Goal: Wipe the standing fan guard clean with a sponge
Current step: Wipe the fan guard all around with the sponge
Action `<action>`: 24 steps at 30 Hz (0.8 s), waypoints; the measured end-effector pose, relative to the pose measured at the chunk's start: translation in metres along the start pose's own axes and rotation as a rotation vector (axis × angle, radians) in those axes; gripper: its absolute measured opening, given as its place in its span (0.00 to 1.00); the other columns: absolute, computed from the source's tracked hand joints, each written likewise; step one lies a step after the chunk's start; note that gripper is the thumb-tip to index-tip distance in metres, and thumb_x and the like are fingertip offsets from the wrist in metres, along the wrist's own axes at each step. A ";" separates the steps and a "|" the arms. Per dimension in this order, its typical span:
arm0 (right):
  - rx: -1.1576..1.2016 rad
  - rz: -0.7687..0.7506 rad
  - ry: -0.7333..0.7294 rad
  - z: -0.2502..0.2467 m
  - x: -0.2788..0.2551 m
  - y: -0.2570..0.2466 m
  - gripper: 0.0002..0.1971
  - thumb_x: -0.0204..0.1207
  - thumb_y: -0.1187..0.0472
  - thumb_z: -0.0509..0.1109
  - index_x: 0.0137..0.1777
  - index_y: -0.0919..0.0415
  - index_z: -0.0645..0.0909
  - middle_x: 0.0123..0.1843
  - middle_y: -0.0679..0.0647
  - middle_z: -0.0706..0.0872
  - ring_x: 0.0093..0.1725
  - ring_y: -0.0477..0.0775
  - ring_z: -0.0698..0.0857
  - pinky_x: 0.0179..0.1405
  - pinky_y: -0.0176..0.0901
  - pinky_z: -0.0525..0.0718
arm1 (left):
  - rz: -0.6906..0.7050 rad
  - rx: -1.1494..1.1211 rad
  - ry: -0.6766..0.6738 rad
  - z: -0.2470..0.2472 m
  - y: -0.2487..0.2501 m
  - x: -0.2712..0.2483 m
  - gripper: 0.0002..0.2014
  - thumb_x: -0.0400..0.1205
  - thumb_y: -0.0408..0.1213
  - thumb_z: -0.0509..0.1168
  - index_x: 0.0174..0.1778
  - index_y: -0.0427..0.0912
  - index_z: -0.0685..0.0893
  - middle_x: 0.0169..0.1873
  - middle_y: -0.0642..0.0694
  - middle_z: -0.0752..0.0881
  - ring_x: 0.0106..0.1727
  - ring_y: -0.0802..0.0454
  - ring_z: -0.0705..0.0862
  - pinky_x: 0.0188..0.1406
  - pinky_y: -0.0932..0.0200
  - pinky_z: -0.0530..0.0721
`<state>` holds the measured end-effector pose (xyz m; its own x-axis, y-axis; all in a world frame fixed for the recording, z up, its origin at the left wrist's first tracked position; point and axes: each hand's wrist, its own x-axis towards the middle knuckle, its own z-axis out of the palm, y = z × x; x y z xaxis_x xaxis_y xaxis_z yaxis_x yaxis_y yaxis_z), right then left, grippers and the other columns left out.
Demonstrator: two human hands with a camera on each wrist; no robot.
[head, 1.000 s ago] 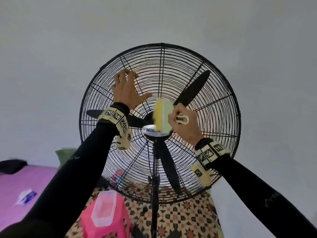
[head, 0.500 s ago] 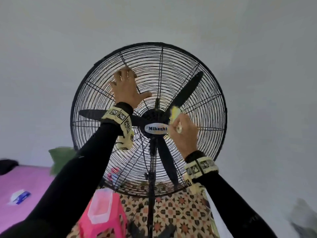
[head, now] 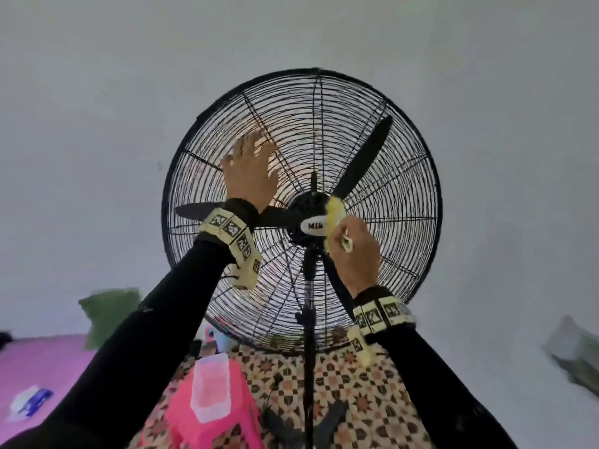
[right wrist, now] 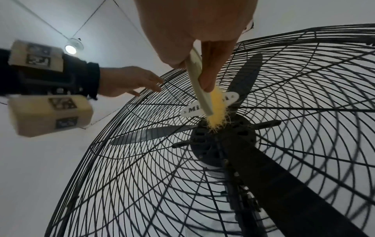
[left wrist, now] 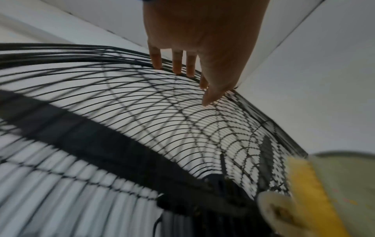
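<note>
Risk, as judged from here: your yellow sponge (head: 335,218) is pressed on the white brand badge (head: 311,225) at the hub of the fan guard (head: 418,202), so a hard stroke could snag its frayed fibres in the wires or rock the fan on its pole (head: 309,351), the more so if your left hand (head: 251,171), fingers straight and fingertips (left wrist: 176,64) resting on the upper-left wires, slips off. Your right hand (head: 356,251) is curled tight round the sponge's pale handle (right wrist: 199,86), thumb along it. The sponge head projects beyond your fingers, up and to their left in the head view, touching the guard's centre.
</note>
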<state>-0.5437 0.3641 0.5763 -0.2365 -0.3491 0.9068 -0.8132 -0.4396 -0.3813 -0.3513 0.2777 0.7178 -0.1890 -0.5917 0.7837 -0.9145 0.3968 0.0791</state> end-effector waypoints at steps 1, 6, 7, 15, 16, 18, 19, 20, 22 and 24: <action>-0.028 0.003 0.001 0.003 0.001 -0.008 0.09 0.77 0.71 0.76 0.44 0.60 0.78 0.42 0.53 0.85 0.34 0.44 0.81 0.29 0.23 0.74 | -0.013 -0.022 0.034 0.001 -0.015 -0.007 0.24 0.84 0.47 0.67 0.76 0.51 0.74 0.85 0.40 0.64 0.86 0.34 0.60 0.80 0.28 0.64; -0.152 0.176 0.081 0.019 0.014 -0.031 0.07 0.80 0.64 0.75 0.47 0.57 0.78 0.42 0.51 0.87 0.33 0.46 0.84 0.26 0.27 0.74 | -0.158 -0.169 0.195 0.015 -0.109 -0.038 0.43 0.78 0.69 0.65 0.84 0.49 0.66 0.87 0.37 0.59 0.87 0.31 0.56 0.82 0.28 0.56; -0.170 0.172 0.062 0.022 0.014 -0.036 0.06 0.82 0.63 0.73 0.48 0.57 0.78 0.41 0.51 0.86 0.32 0.47 0.84 0.24 0.31 0.76 | -0.200 -0.197 0.191 0.018 -0.125 -0.042 0.48 0.75 0.74 0.64 0.86 0.49 0.63 0.88 0.37 0.58 0.87 0.31 0.55 0.82 0.27 0.56; -0.186 0.249 0.128 0.020 0.015 -0.053 0.06 0.82 0.57 0.70 0.44 0.53 0.76 0.35 0.48 0.84 0.31 0.53 0.85 0.26 0.42 0.83 | -0.496 -0.762 -0.098 0.039 -0.179 -0.058 0.68 0.57 0.81 0.73 0.87 0.45 0.58 0.79 0.39 0.71 0.79 0.36 0.72 0.78 0.32 0.74; -0.264 0.302 0.189 0.020 0.017 -0.050 0.06 0.83 0.57 0.70 0.45 0.52 0.76 0.37 0.49 0.85 0.34 0.54 0.87 0.26 0.42 0.84 | -0.499 -0.773 -0.098 0.038 -0.181 -0.057 0.68 0.56 0.82 0.74 0.85 0.44 0.59 0.77 0.39 0.73 0.77 0.37 0.74 0.76 0.32 0.76; -0.364 0.338 0.165 0.027 0.018 -0.053 0.03 0.84 0.60 0.70 0.51 0.52 0.78 0.44 0.51 0.87 0.39 0.54 0.87 0.33 0.45 0.86 | -0.511 -0.777 -0.110 0.038 -0.182 -0.055 0.69 0.54 0.83 0.73 0.84 0.44 0.60 0.75 0.40 0.74 0.75 0.37 0.75 0.74 0.30 0.77; -0.383 0.297 0.091 0.034 0.016 -0.059 0.04 0.85 0.60 0.70 0.56 0.53 0.80 0.46 0.51 0.88 0.40 0.52 0.86 0.35 0.45 0.87 | -0.516 -0.774 -0.113 0.038 -0.182 -0.054 0.69 0.53 0.83 0.73 0.84 0.44 0.60 0.75 0.40 0.74 0.75 0.36 0.75 0.74 0.29 0.77; -0.371 0.218 0.005 0.041 0.013 -0.066 0.06 0.86 0.60 0.70 0.60 0.53 0.81 0.46 0.50 0.88 0.37 0.50 0.85 0.34 0.43 0.87 | -0.523 -0.770 -0.113 0.037 -0.181 -0.055 0.69 0.53 0.83 0.73 0.84 0.44 0.60 0.75 0.40 0.74 0.75 0.36 0.74 0.74 0.29 0.77; -0.302 0.124 -0.105 0.046 0.007 -0.082 0.03 0.87 0.59 0.69 0.57 0.54 0.81 0.41 0.48 0.87 0.30 0.45 0.84 0.25 0.39 0.84 | -0.526 -0.757 -0.112 0.034 -0.177 -0.056 0.68 0.56 0.82 0.74 0.84 0.43 0.59 0.76 0.39 0.72 0.77 0.35 0.73 0.75 0.28 0.75; -0.268 0.184 -0.025 0.039 0.008 -0.084 0.04 0.85 0.61 0.71 0.49 0.53 0.78 0.35 0.44 0.83 0.27 0.41 0.81 0.21 0.35 0.80 | -0.527 -0.735 -0.117 0.032 -0.174 -0.059 0.66 0.59 0.79 0.75 0.85 0.42 0.58 0.78 0.38 0.70 0.78 0.33 0.70 0.76 0.28 0.73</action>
<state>-0.4565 0.3661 0.6085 -0.3816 -0.4243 0.8212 -0.8699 -0.1354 -0.4742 -0.1921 0.2210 0.6386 0.1165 -0.8747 0.4705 -0.4417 0.3787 0.8134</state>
